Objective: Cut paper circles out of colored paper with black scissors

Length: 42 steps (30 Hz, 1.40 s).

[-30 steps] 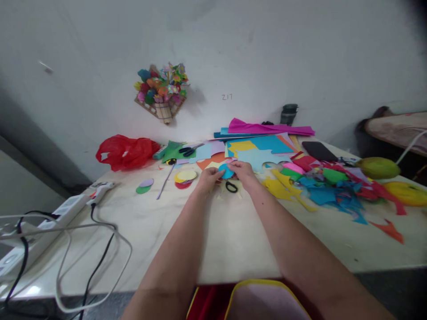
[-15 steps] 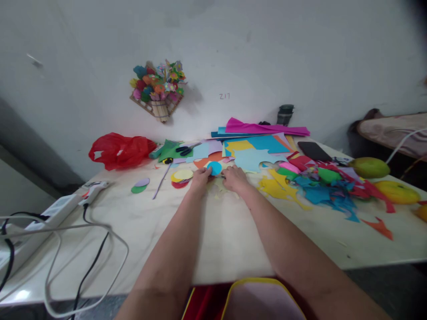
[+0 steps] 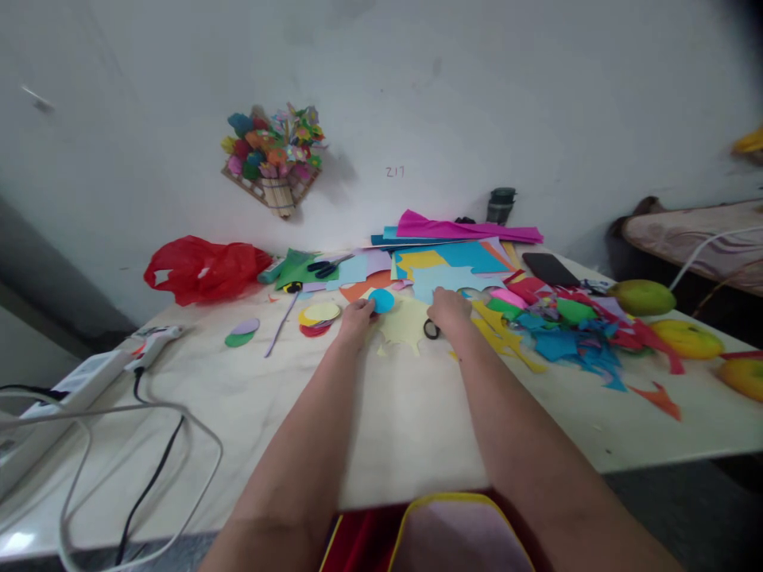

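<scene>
My left hand is closed on the left edge of a blue paper circle. Under and right of the circle lies a pale yellow paper sheet with cut-out edges. My right hand is closed beside that sheet, with a small black ring-shaped handle showing at its left side; the rest of that tool is hidden. Left of my left hand are yellow and red paper circles, and farther left a lilac and green pair.
Coloured paper scraps, a phone and mangoes lie at right. Paper sheets and scissors are behind. At left are a red plastic bag, a power strip and loose cables.
My right hand has moved right, away from the blue circle, uncovering the pale yellow sheet and the black handle. My left hand stays at the circle. The whole view has shifted slightly.
</scene>
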Available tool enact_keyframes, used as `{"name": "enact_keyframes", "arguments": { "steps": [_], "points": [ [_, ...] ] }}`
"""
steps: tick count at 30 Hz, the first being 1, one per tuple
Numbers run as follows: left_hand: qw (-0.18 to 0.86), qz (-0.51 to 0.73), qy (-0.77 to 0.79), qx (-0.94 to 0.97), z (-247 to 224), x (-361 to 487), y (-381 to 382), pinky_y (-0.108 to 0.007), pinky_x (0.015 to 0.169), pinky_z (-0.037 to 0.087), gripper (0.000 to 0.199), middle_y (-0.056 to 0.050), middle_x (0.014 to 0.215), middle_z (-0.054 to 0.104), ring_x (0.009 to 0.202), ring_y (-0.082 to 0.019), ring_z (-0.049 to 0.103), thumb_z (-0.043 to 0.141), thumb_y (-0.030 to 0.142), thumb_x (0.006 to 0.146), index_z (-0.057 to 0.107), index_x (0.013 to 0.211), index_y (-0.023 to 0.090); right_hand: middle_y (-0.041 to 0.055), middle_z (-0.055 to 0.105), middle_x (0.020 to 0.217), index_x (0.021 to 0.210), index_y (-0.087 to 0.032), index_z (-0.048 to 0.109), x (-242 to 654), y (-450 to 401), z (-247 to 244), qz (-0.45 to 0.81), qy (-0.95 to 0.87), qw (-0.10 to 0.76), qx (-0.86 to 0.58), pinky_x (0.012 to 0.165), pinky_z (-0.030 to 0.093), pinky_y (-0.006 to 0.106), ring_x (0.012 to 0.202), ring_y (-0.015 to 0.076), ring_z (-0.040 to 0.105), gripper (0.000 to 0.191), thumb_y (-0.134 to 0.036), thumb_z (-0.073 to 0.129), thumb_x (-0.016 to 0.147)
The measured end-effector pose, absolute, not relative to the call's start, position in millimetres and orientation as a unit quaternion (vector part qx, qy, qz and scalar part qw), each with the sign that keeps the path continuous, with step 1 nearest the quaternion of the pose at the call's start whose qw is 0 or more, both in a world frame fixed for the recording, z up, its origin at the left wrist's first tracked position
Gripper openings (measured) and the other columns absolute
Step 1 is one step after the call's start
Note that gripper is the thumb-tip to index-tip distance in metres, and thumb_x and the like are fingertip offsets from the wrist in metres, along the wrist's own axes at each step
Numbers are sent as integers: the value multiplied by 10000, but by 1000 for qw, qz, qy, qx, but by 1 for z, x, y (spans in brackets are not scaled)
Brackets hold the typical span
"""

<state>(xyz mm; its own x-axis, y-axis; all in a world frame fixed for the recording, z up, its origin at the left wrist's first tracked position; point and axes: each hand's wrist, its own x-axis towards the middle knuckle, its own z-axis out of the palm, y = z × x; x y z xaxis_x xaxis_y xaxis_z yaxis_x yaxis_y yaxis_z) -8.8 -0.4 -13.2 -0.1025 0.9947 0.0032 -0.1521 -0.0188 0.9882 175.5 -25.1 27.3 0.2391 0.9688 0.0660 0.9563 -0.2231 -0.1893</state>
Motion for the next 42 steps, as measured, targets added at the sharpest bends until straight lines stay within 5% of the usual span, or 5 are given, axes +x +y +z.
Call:
{"name": "enact_keyframes", "arguments": {
  "steps": [8, 16, 28, 33, 42],
  "points": [
    [489, 629, 461, 391, -12, -10, 0, -292, 658, 462, 379, 13, 575, 524, 614, -138, 544, 818, 446, 599, 552, 594, 176, 194, 615, 1223, 1205, -122, 633, 172, -28, 26, -24, -657, 67, -750, 954, 367, 419, 1179, 303, 543, 374, -141, 473, 868],
    [517, 661, 412, 355, -8, -10, 0, -249, 662, 446, 399, 36, 617, 486, 660, -111, 513, 819, 409, 585, 488, 604, 188, 183, 607, 1283, 1305, -155, 582, 175, -17, 16, 8, -707, 60, -705, 955, 356, 396, 1218, 317, 507, 562, -505, 574, 865],
    [549, 662, 387, 332, -11, -9, 1, -311, 773, 485, 337, -18, 736, 600, 801, -165, 602, 806, 372, 611, 530, 653, 184, 115, 677, 1166, 1084, -187, 695, 172, -8, 11, 29, -676, 200, -709, 843, 398, 335, 1073, 267, 588, 271, -297, 533, 897],
    [420, 699, 395, 422, -9, -11, 0, -384, 952, 436, 295, -84, 860, 667, 1075, -260, 596, 777, 424, 656, 595, 622, 195, 113, 672, 1177, 1138, -185, 669, 169, -15, 18, -34, -650, 366, -666, 895, 381, 334, 1078, 263, 570, 329, -205, 425, 919],
    [104, 635, 433, 632, 1, -16, -6, -529, 1164, 150, 172, -84, 1447, 508, 1487, -339, 143, 728, 291, 727, 618, 616, 222, 112, 686, 1160, 1147, -178, 685, 170, -20, 29, -60, -646, 409, -642, 927, 376, 316, 1071, 266, 574, 383, -214, 392, 903]
  ]
}}
